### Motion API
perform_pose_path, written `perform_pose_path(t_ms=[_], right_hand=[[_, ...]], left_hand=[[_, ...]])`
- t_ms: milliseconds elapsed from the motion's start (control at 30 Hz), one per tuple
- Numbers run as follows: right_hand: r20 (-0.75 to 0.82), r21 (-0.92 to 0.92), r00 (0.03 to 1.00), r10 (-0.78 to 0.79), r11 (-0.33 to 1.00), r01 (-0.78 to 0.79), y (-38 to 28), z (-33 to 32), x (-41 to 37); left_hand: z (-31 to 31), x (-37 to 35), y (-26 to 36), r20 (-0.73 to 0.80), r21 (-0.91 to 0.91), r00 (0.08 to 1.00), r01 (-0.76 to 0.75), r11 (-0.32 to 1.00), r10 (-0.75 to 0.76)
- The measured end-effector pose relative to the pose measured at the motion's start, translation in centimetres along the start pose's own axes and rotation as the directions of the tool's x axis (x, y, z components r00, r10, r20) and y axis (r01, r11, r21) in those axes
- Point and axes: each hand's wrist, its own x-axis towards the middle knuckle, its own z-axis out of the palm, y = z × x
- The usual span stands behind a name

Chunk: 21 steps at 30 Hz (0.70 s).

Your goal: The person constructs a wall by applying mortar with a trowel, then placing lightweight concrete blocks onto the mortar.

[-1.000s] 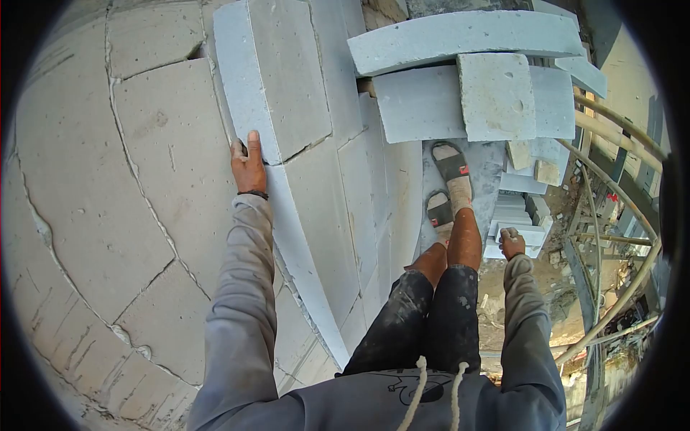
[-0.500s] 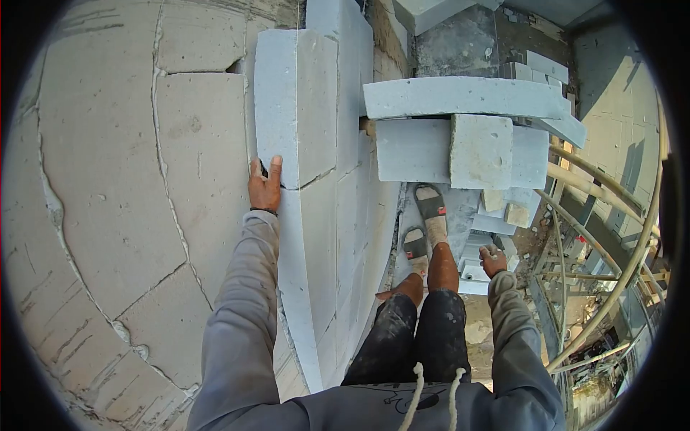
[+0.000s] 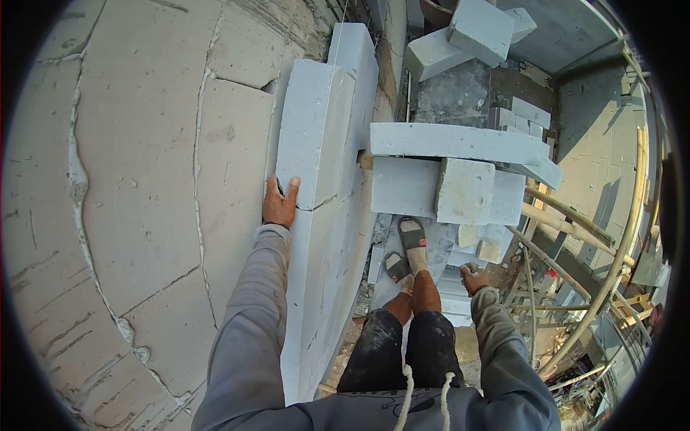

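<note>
My left hand (image 3: 280,203) rests on the top edge of a low wall of pale blocks, thumb and fingers apart. Its thumb lies on a block (image 3: 305,136), and the other fingertips dip towards the narrow gap beside the tall plastered wall (image 3: 144,179). Ahead of it, another pale block (image 3: 353,50) stands farther along the same row. Away from the wall, my right hand (image 3: 473,278) hangs with its fingers curled in, and nothing shows in it. Below that hand are more stacked pale blocks (image 3: 454,296).
A long pale block (image 3: 453,140) lies across other blocks just ahead of my sandalled feet (image 3: 412,237). A rough small block (image 3: 466,190) leans there. Bamboo poles (image 3: 575,230) and scaffolding stand on the right over a drop. Loose blocks (image 3: 481,32) lie farther off.
My view has shifted, so the wall and my left hand appear lower and farther right. The left hand stays at the same block joint. More blocks show at the top.
</note>
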Motion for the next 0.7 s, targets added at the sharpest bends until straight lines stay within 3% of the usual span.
perform_pose_path(t_ms=[133, 200, 333, 400, 567, 633, 700], right_hand=[[-0.024, -0.025, 1.000, -0.006, 1.000, 0.006, -2.7, -1.5, -3.1], [-0.044, -0.108, 0.999, -0.021, 0.994, 0.016, -4.7, -2.6, -5.5], [-0.003, -0.139, 1.000, -0.020, 0.990, 0.019, -5.7, -4.7, -8.9], [-0.004, -0.163, 1.000, -0.004, 0.987, 0.004, -6.0, -5.6, -10.3], [-0.097, -0.305, 0.981, -0.169, 0.943, 0.132, -5.8, -7.6, -12.2], [-0.025, -0.173, 0.999, -0.035, 0.984, 0.030, -7.8, -9.1, -13.3], [-0.039, -0.200, 0.996, -0.081, 0.977, 0.072, -8.8, -9.4, -13.2]], left_hand=[[-0.9, -0.4, 1.2, 0.032, 0.011, 0.999, 0.026, 1.000, -0.027], [-2.5, -0.1, 3.3, 0.189, 0.102, 0.966, 0.157, 0.982, -0.174], [-1.8, -1.5, 3.4, 0.018, 0.112, 0.997, 0.070, 0.991, -0.072], [-1.8, -3.2, 2.7, -0.086, 0.021, 0.990, -0.110, 0.994, 0.112], [-4.4, -13.6, 1.4, -0.128, -0.084, 0.983, -0.142, 0.986, 0.131], [-5.4, -18.9, 0.0, -0.092, -0.110, 0.993, -0.077, 0.991, 0.067], [-5.5, -24.5, -1.8, -0.046, -0.082, 0.997, 0.065, 0.995, -0.069]])
